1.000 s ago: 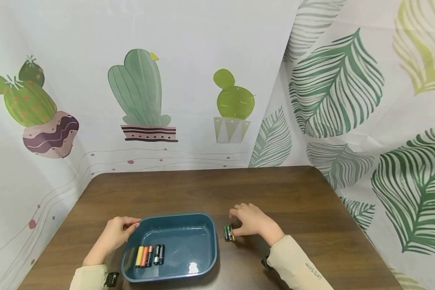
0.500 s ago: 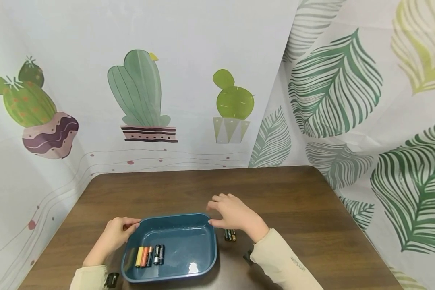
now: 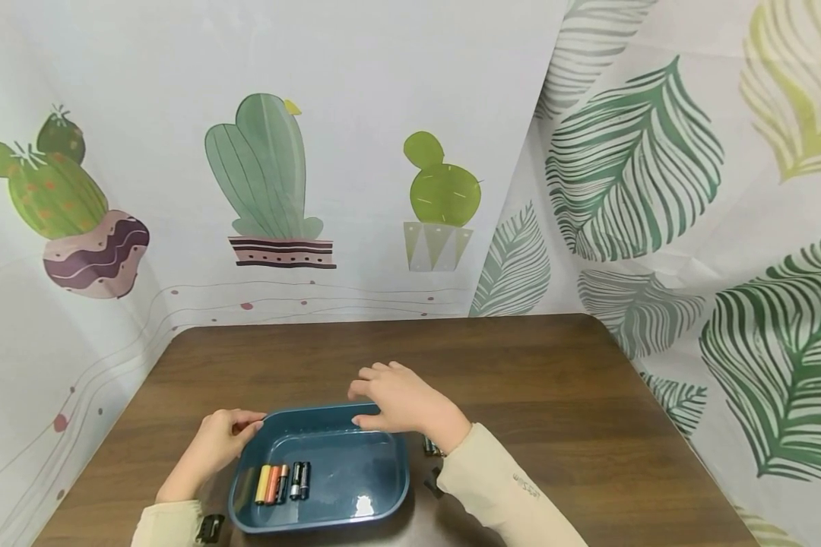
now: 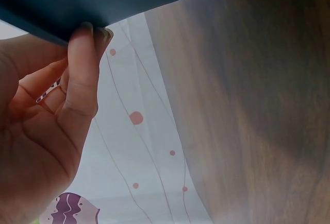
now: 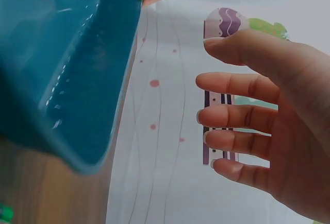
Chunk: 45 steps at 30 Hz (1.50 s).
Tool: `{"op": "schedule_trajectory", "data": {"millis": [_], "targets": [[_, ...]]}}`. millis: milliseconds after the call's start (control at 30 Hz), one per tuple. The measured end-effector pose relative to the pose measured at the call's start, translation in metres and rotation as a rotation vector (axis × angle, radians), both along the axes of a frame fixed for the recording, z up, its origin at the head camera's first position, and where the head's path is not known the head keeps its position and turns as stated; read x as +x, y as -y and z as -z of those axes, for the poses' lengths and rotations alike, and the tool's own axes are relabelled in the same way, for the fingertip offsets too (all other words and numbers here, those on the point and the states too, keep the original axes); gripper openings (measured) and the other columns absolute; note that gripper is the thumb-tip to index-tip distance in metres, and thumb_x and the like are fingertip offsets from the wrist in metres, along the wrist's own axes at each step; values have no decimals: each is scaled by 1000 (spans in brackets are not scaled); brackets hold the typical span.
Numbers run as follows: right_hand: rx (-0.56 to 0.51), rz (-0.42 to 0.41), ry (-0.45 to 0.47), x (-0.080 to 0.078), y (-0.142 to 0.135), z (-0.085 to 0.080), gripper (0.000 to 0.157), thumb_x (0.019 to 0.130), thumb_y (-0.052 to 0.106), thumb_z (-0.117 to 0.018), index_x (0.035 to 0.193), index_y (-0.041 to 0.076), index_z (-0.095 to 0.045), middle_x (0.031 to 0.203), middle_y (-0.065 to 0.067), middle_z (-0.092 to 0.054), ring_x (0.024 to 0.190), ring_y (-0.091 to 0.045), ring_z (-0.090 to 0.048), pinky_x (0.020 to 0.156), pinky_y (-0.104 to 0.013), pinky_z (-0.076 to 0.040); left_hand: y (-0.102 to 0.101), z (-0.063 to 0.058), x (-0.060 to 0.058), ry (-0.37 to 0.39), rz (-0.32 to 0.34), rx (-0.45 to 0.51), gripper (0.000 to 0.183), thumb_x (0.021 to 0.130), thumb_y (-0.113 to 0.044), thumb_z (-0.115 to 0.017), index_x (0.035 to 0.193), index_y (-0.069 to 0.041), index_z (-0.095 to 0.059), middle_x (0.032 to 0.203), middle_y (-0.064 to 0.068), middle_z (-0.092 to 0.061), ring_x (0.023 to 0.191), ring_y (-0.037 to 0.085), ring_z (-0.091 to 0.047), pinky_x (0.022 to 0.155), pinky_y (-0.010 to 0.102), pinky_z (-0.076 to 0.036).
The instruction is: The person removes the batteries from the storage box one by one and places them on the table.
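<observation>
A dark blue tray [image 3: 345, 482] stands on the table, with several batteries [image 3: 282, 484] side by side in its left part, yellow, orange and dark ones. My left hand [image 3: 217, 439] pinches the tray's rim at the far left corner; in the left wrist view thumb and finger meet on its edge. Over the far right part of the tray hangs my right hand [image 3: 407, 399], its fingers [image 5: 240, 116] spread and holding nothing. More batteries [image 3: 431, 446] lie on the table right of the tray, partly hidden behind my right wrist; a green battery end [image 5: 6, 213] shows in the right wrist view.
The brown wooden table [image 3: 520, 365] reaches back to a white wall cloth [image 3: 362, 190] printed with cacti and leaves. The tray's raised walls stand between the two groups of batteries.
My right hand has moved left from beside the batteries on the table to over the tray's far right part, carrying nothing. My left hand, the tray and the batteries have stayed put.
</observation>
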State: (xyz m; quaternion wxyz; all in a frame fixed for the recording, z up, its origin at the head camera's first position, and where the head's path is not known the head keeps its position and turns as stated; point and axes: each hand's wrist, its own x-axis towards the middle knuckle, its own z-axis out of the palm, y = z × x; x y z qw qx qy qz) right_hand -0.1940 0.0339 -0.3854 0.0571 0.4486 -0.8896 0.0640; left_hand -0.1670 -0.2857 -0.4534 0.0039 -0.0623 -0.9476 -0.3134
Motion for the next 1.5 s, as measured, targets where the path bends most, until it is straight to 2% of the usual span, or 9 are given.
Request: {"op": "schedule_trajectory", "data": {"millis": [167, 400, 667, 1000, 1300, 1500], "targets": [[19, -16, 9, 0, 15, -5, 28, 90, 41, -65, 111, 23, -67, 103, 7, -62, 98, -11, -55, 87, -29, -44, -1, 0, 1, 8, -14, 5, 18, 88, -4, -66, 104, 2, -72, 73, 3, -62, 52, 12, -50, 47, 25, -41], [64, -32, 36, 0, 37, -6, 31, 89, 43, -65, 113, 23, -68, 106, 8, -63, 101, -10, -55, 90, -29, -44, -1, -1, 0, -1, 4, 6, 18, 89, -5, -66, 104, 3, -72, 76, 4, -65, 51, 12, -50, 48, 25, -41], [124, -32, 90, -4, 61, 3, 35, 87, 45, -67, 114, 24, -68, 110, 8, -62, 104, -10, -56, 94, -31, -43, -1, 0, 0, 9, 1, 6, 18, 89, -5, -65, 104, 3, -72, 76, 4, -65, 50, 12, -51, 47, 25, -42], [215, -39, 128, -5, 91, 13, 40, 82, 51, -70, 115, 27, -68, 111, 12, -62, 102, -6, -55, 92, -27, -41, 0, 1, -2, 3, 13, 10, 18, 88, -3, -65, 102, 5, -72, 71, 3, -62, 53, 13, -49, 46, 25, -42], [315, -43, 162, -3, 113, 24, 42, 78, 55, -73, 111, 30, -68, 101, 16, -62, 93, -3, -55, 86, -24, -41, 1, 0, -2, -5, 19, -15, 17, 88, -4, -66, 103, 2, -73, 71, 2, -61, 53, 11, -46, 46, 24, -40], [393, -11, 177, -1, 127, 33, 42, 74, 57, -76, 106, 31, -69, 91, 19, -62, 82, -1, -55, 81, -24, -41, 1, 0, -2, -25, 33, -29, 17, 87, -3, -66, 102, 2, -73, 81, 7, -67, 58, 12, -48, 49, 24, -41]]}}
